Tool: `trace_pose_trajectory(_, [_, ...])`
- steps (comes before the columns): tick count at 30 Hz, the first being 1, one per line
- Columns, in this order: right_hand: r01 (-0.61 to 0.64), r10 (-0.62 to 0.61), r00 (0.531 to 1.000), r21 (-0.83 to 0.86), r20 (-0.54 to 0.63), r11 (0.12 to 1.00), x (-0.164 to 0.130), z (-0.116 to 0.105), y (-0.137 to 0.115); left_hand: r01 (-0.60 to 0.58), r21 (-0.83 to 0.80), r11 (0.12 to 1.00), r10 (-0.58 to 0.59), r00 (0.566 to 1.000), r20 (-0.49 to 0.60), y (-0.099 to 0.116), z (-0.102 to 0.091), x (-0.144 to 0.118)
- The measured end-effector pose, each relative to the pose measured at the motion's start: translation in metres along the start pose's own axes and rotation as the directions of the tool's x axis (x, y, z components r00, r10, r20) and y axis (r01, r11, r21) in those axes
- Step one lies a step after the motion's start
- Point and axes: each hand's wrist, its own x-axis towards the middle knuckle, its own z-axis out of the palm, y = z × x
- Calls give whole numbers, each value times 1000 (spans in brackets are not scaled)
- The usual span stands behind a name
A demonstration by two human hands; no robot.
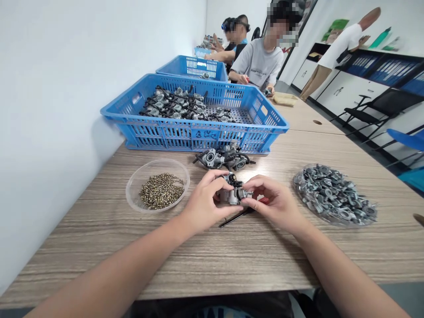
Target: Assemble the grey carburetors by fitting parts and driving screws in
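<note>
Centrally, just above a wood-grain tabletop [265, 260], two bare hands hold a silver-grey metal carburetor-like part with black fittings [233, 195]. The left hand [206, 199] grips its left side between thumb and curled fingers; the right hand [273, 201] pinches its right end between thumb and fingertips. Beneath the hands, a screwdriver with a red handle and dark shaft [236, 217] lies slantwise on the tabletop, partly hidden by the right hand.

Just beyond the held part sits a small cluster of similar metal parts with black hoses [210, 158]. To the left, a round, translucent plastic bowl [132, 196] contains many small brass-coloured screw-like pieces [162, 191]. To the right, a clear plastic dish [300, 191] is heaped with flat grey metal pieces [338, 194].

Behind the cluster, a large blue slatted plastic crate [172, 136] holds more hosed metal parts, mostly toward its left. Farther back stand a second blue crate [170, 67] and a co-worker in a grey T-shirt [260, 62].
</note>
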Motion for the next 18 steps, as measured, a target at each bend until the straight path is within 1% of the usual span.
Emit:
trace_pose_trajectory(2, [-26, 26, 1000, 15, -14, 1000, -1, -1, 1, 4, -46, 999, -2, 998, 60, 0, -5, 3])
trace_pose_trajectory(3, [-16, 16, 1000, 16, -15, 1000, -1, -2, 0, 8, -78, 997, -1, 996, 88, 0, -7, 4])
trace_pose_trajectory(5, [29, -29, 1000, 2, -10, 1000, 0, -3, -1, 19, -146, 989, 0, 991, 133, -3, -9, 5])
trace_pose_trajectory(7, [87, -87, 996, -34, -1, 996, 1, -4, -2, 23, -175, 984, 4, 989, 151, -6, -10, 6])
trace_pose_trajectory(11, [192, -190, 981, -130, 30, 973, 3, -5, -5, -9, -110, 994, 24, 990, 139, -10, -7, 6])
trace_pose_trajectory(13, [225, -221, 974, -176, 44, 958, 3, -6, -7, -31, -77, 997, 41, 990, 133, -10, -7, 6])
trace_pose_trajectory(15, [226, -216, 974, -206, 68, 952, 3, -7, -10, -31, -45, 999, 36, 991, 130, -8, -7, 6])
trace_pose_trajectory(18, [198, -179, 978, -222, 103, 955, 3, -8, -14, 14, -17, 1000, -12, 994, 105, -5, -7, 6])
